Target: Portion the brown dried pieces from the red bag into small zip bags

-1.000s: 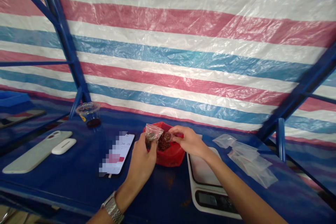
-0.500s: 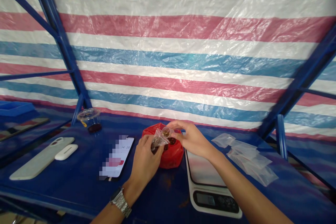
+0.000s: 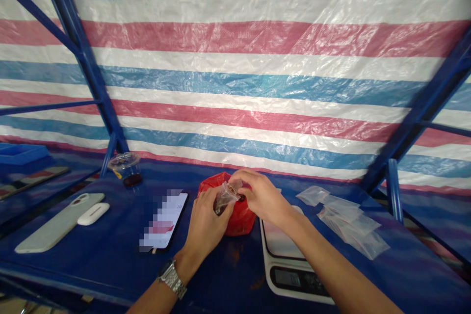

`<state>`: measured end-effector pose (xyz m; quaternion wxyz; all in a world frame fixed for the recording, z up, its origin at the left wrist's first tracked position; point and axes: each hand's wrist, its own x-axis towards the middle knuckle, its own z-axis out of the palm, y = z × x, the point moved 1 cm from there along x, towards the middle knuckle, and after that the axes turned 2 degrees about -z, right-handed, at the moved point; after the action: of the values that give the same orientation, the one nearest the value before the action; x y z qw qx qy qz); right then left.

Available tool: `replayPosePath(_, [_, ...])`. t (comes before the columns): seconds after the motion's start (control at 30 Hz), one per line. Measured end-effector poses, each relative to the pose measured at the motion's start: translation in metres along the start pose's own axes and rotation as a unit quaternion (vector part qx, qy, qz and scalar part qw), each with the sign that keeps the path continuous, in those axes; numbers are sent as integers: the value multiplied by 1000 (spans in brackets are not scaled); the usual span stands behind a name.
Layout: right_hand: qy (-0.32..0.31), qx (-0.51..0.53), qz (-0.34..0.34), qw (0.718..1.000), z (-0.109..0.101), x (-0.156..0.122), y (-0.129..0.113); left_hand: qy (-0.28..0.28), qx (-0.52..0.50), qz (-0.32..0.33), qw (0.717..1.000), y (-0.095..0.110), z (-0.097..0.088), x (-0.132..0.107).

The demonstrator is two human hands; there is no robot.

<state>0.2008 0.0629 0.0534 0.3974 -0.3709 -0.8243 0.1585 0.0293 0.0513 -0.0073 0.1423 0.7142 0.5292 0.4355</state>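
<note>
1. The left hand (image 3: 204,221) is clenched, its fingers and thumb closed around the lower part of a small clear plastic bag (image 3: 224,198).
2. The right hand (image 3: 263,197) is curled over the top of the bag, with its fingertips (image 3: 239,187) at the bag's upper edge. Whether they pinch the plastic, I cannot tell.
3. The bag holds something dark and lumpy. Its long axis tilts, with the bottom pointing down and left and the top pointing up and right.
4. The bag is held just above a red plastic bag (image 3: 241,221), in front of and touching the hands' line of sight, on a blue table (image 3: 91,267).
5. A kitchen scale (image 3: 290,267) stands just right of the red plastic bag, under the right wrist.
6. A phone (image 3: 164,221) lies left of the hands, and a pile of small clear bags (image 3: 348,223) lies to the right.
</note>
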Motion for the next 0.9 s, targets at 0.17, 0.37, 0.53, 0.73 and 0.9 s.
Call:
replayPosePath(0.17, [-9,-29,-71,997,3,0,-7,8,-16,-16,1000,0,0,1])
replayPosePath(0.37, [-3,-37,-81,996,6,0,-10,9,-77,-39,996,-4,3,1])
replayPosePath(0.53, [81,-30,-46,995,4,3,-5,30,-102,-71,992,-4,1,2])
replayPosePath(0.73, [2,-49,43,998,15,-2,16,64,-163,-77,982,-6,-1,4])
replayPosePath(0.9, [37,22,49,998,23,-5,11,56,-196,-86,975,-8,1,4])
